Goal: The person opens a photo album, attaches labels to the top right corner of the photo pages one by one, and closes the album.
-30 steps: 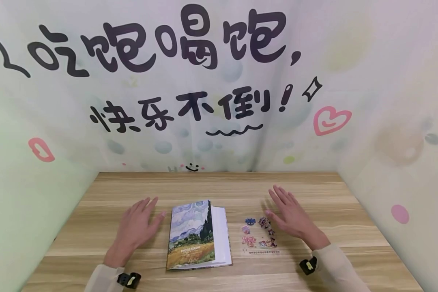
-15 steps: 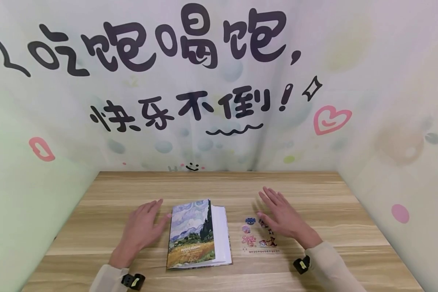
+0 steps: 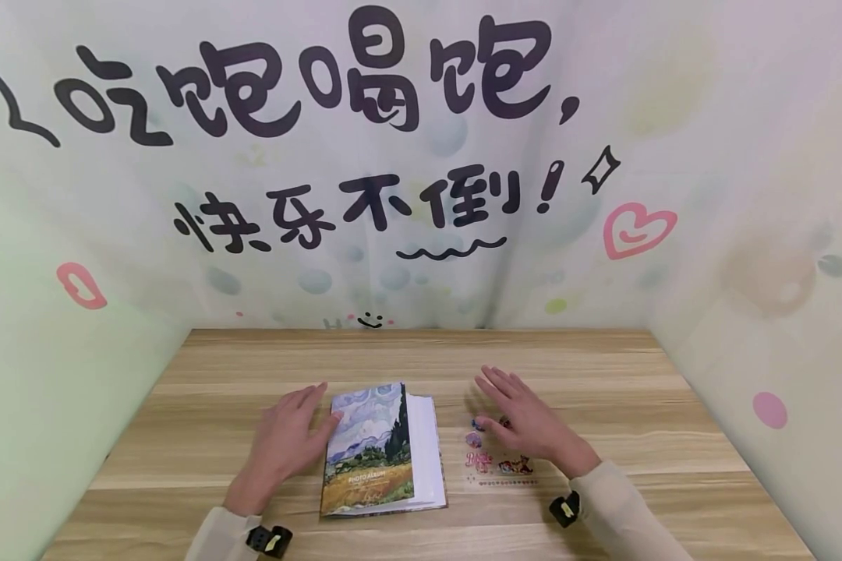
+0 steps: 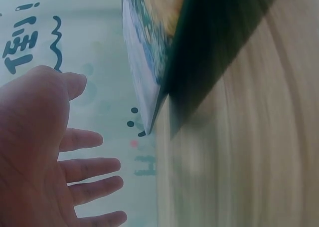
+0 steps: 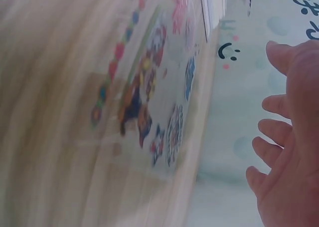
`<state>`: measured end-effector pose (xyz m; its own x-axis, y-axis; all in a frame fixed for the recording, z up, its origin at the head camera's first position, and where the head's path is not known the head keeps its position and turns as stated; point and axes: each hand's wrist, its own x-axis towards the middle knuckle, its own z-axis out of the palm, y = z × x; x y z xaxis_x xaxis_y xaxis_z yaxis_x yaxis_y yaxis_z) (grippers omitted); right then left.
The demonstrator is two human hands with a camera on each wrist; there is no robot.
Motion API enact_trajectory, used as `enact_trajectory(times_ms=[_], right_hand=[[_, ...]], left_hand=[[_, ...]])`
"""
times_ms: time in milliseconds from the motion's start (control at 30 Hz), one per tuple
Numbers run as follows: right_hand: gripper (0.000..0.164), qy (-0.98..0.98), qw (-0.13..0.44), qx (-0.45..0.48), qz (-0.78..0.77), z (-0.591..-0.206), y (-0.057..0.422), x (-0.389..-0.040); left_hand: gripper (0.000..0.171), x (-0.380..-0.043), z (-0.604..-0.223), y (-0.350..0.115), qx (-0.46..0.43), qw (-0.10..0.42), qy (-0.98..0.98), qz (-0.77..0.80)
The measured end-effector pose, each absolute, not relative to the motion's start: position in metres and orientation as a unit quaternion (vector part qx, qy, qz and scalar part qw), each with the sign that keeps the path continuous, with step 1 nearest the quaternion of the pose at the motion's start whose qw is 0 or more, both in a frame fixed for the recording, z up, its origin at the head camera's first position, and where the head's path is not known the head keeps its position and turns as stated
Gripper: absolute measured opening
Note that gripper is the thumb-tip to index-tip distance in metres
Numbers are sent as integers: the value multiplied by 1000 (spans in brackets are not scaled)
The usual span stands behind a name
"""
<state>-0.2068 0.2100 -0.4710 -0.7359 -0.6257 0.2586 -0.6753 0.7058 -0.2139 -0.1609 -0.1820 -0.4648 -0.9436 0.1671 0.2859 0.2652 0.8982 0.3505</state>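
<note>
The photo album (image 3: 368, 460) lies on the tabletop (image 3: 421, 357), a clear sticker sheet (image 3: 500, 467) flat to its right, probably set side by side so each is within easy reach. The left hand (image 3: 285, 446) hovers at the album's left edge, the right hand (image 3: 531, 425) above the sheet's far part, both with fingers spread, holding nothing.

Album (image 3: 369, 456): smooth cvr (image 3: 365, 436), paper pgs (image 3: 426, 448); sticker sht (image 3: 500, 466): clear plastic; tbl (image 3: 421, 354): matt wood-look.
</note>
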Motion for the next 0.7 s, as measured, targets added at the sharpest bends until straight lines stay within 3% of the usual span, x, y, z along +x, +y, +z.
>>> enact_trajectory(times_ms=[433,700], right_hand=[[63,-914,48,379,141,-476,188,-205],[62,-905,52,400,137,-478,176,-204]], left_hand=[[59,-162,-470,-164,-141,137,-962,-188],[60,-162,-472,-155,-147,118,-962,-200]])
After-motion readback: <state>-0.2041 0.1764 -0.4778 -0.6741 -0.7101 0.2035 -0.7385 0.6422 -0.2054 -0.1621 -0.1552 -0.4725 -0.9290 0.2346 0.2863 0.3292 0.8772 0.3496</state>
